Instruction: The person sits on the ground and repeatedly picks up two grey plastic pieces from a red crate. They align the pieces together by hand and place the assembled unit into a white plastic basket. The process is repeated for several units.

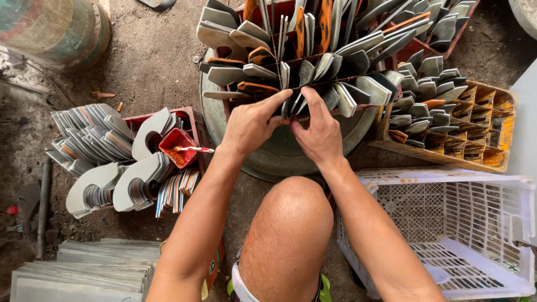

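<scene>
Right at the centre, both hands meet over a divided crate [263,96] packed with flat grey curved pieces [327,64] standing on edge, some with orange-brown faces. The left hand [250,126] lies on the crate's near edge with its forefinger stretched out along the divider and its other fingers curled down among the pieces; whether they pinch one I cannot tell. The right hand [320,133] sits just beside it, its fingers [311,99] pushed down between upright pieces in the near row, closed about one or two of them, though the exact grip is hidden. The two hands nearly touch at the thumbs.

The crate rests on a round metal drum top [279,156], which stands on the dirt floor [151,61]. To the right of it, an orange divided crate [475,134] is partly filled with the same grey pieces, its outer compartments bare. Nearer the person on that side stands a white plastic basket [447,223]. To the left, a red crate [193,120] holds stacks of larger curved grey pieces [95,137], and a small red dish [178,146] with a stick across it sits among them. At the lower left lie stacks of flat grey sheets [84,271]. The person's bare knee [291,218] rises between the forearms.
</scene>
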